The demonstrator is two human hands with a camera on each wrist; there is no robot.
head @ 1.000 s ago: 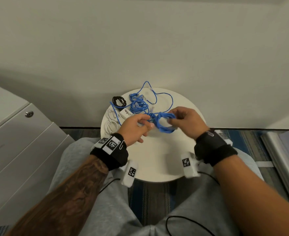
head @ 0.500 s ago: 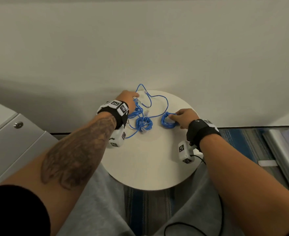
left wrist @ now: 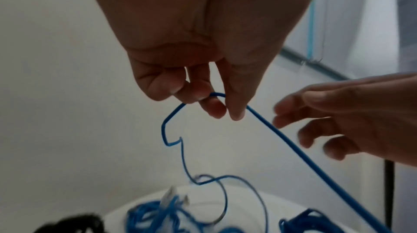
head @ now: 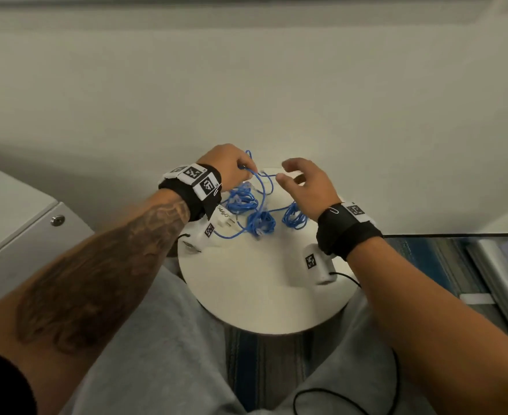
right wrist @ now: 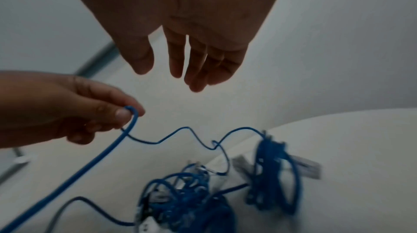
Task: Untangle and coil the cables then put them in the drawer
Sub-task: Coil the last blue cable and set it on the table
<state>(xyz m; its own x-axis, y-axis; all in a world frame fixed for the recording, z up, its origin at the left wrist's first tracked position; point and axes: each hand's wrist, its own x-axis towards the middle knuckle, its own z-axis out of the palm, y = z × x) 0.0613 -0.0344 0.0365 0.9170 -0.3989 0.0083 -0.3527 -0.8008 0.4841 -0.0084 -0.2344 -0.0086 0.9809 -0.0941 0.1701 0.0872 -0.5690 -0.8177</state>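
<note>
My left hand [head: 228, 166] pinches a loop of blue cable [left wrist: 293, 147] above the round white bench [head: 261, 289]. My right hand [head: 306, 184] hovers just beside it, fingers relaxed, holding nothing. The cable trails down into tangled blue bundles [head: 260, 224] on the bench.

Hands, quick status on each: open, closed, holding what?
Left hand: closed, pinching a strand of the blue cable lifted above the table.
Right hand: open, fingers relaxed, holding nothing, beside that strand.
</note>
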